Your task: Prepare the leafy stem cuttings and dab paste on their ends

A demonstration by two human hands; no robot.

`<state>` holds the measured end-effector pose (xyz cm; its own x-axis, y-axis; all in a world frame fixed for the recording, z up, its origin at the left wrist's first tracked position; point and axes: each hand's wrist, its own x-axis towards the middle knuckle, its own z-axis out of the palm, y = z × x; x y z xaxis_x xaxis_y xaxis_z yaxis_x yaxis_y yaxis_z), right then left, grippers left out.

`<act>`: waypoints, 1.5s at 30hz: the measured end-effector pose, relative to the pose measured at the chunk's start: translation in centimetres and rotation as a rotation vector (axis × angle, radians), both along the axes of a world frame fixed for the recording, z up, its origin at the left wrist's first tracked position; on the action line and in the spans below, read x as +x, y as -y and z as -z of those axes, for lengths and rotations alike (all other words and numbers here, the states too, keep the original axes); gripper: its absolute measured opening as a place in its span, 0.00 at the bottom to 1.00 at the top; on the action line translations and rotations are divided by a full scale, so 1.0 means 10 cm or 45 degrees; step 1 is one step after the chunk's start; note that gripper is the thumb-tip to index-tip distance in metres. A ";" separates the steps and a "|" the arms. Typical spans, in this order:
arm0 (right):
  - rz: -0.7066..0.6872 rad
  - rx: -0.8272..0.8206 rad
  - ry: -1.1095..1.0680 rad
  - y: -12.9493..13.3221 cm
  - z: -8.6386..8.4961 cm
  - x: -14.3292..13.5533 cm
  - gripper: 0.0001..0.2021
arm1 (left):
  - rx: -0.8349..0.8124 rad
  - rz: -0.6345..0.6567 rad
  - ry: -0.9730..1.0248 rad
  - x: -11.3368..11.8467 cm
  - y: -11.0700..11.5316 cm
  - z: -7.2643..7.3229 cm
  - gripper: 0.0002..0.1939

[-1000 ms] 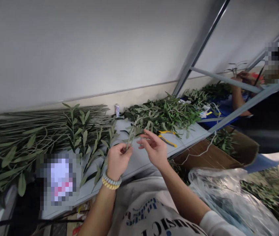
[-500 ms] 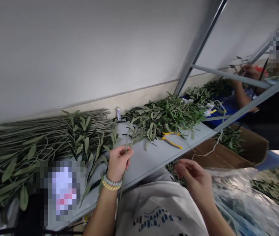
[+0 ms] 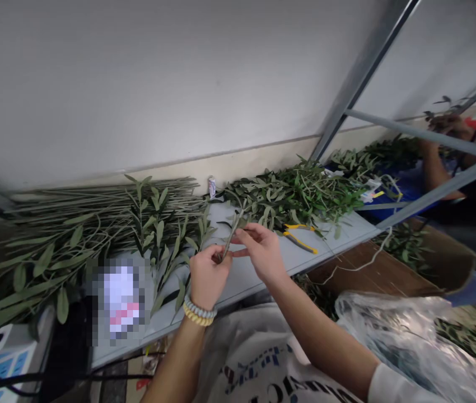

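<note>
My left hand (image 3: 209, 275), with grey and yellow coiled bands at its wrist, is closed round a thin green stem (image 3: 233, 228) over the table's front part. My right hand (image 3: 262, 251) has its thumb and fingers pinched on the same stem, just above the left one. Whether it is one stem or two together is hard to make out. Beyond the hands lies a heap of leafy green branches (image 3: 297, 193). Yellow-and-grey pliers (image 3: 301, 239) rest with handles apart on the grey table (image 3: 259, 267), to the right of my right hand.
Long bare stems (image 3: 74, 197) and leafy sprays (image 3: 45, 268) cover the table's left. A small can (image 3: 211, 187) stands by the wall. At right are a metal frame (image 3: 414, 131), a cardboard box (image 3: 443, 252), clear plastic (image 3: 389, 319) and a co-worker's arm (image 3: 433, 168).
My right hand has come up and left from above my lap to the stem and pinched it. My left hand still holds the stem. The view has shifted slightly.
</note>
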<state>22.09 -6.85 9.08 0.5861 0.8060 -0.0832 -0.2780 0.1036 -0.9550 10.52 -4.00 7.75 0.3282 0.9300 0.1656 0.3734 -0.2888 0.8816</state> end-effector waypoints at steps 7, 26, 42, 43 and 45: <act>0.032 0.010 0.043 0.10 0.07 0.14 0.13 | 0.246 0.041 -0.111 -0.02 0.03 0.04 0.05; -0.013 0.325 -0.156 -0.24 0.03 0.20 0.08 | 0.753 -0.142 -0.239 0.11 -0.05 -0.07 0.07; 0.066 0.414 -0.301 -0.92 -0.25 -0.01 0.09 | 0.874 -0.353 -0.387 0.23 -0.46 -0.31 0.09; 0.066 0.403 -0.305 -0.91 -0.25 -0.02 0.09 | 0.874 -0.348 -0.393 0.23 -0.46 -0.30 0.09; 0.061 0.379 -0.301 -0.90 -0.24 -0.03 0.10 | 0.867 -0.328 -0.405 0.22 -0.44 -0.29 0.08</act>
